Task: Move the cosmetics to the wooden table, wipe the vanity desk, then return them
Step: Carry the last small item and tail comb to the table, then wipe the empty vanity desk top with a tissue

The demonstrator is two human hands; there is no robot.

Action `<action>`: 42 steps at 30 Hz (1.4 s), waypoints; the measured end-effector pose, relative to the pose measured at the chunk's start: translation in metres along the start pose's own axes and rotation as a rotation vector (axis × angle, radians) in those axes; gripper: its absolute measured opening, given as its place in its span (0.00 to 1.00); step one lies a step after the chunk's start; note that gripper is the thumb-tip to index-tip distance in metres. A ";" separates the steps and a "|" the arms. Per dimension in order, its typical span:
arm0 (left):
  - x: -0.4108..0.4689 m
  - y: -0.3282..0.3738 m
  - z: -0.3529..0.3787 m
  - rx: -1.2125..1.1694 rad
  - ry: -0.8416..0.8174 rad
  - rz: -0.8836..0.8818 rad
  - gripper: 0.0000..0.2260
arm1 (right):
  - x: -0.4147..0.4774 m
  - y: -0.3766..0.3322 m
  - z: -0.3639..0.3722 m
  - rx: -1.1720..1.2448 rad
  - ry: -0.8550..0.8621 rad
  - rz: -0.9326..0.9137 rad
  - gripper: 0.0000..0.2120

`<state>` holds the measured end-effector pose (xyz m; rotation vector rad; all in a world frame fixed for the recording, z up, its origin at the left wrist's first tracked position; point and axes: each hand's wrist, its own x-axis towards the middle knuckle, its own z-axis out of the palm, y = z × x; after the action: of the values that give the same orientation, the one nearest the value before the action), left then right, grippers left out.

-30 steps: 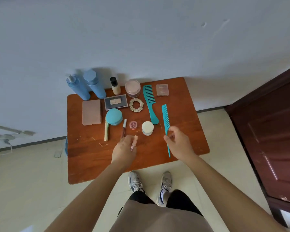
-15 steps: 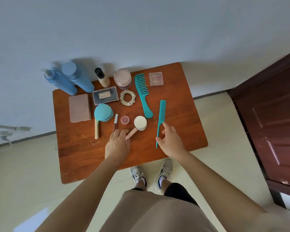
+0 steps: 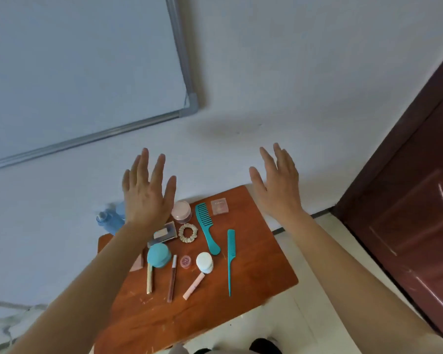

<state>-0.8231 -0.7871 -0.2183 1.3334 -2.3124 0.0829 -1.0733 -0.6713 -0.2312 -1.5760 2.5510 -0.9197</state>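
- Left hand (image 3: 146,192): now raised above the wooden table (image 3: 261,264), fingers straight and spread, holding nothing.
- Pink tube (image 3: 193,286): released, lying on the table just below the white jar (image 3: 204,261).
- Tail comb (image 3: 230,254): released, lying flat right of the tube.
- Right hand (image 3: 279,185): likewise raised, fingers apart, empty.

1. Along the far edge of the wooden table (image 3: 253,251), left to right: bottles (image 3: 110,221), jar (image 3: 181,211), head of the wide-tooth comb (image 3: 207,227), square compact (image 3: 219,206).
2. Just in front of the jar: palette (image 3: 164,233) to the left, scrunchie (image 3: 188,233) to the right.
3. Next row, left to right: round case (image 3: 159,256), small pot (image 3: 186,261), lidded pot (image 3: 204,262), tail comb (image 3: 230,254) lying lengthwise.
4. Nearest the front: two slim sticks (image 3: 149,278) side by side, tube (image 3: 193,286) slanting toward the lidded pot.
5. On the wall behind, upper left: whiteboard (image 3: 74,72). Far right: door (image 3: 407,226).
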 end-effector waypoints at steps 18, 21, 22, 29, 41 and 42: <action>-0.027 0.211 -0.036 -0.521 0.049 0.765 0.25 | -0.238 0.035 -0.181 -0.662 0.451 0.416 0.29; -0.069 0.275 -0.061 -0.621 0.020 0.910 0.25 | -0.300 0.035 -0.226 -0.779 0.533 0.505 0.28; -0.083 0.296 -0.072 -0.646 0.018 0.943 0.25 | -0.321 0.036 -0.242 -0.804 0.565 0.529 0.28; -0.206 0.406 -0.145 -0.830 0.036 1.180 0.25 | -0.472 0.041 -0.327 -0.893 0.790 0.672 0.31; -0.462 0.564 -0.225 -0.925 -0.073 1.486 0.25 | -0.733 0.087 -0.421 -0.964 0.861 0.896 0.32; -0.476 0.575 -0.228 -0.915 -0.080 1.497 0.25 | -0.747 0.094 -0.427 -0.954 0.861 0.922 0.32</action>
<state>-1.0185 -0.0390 -0.1156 -0.8912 -2.3330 -0.4844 -0.9079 0.1735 -0.1400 0.4181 3.9519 -0.2213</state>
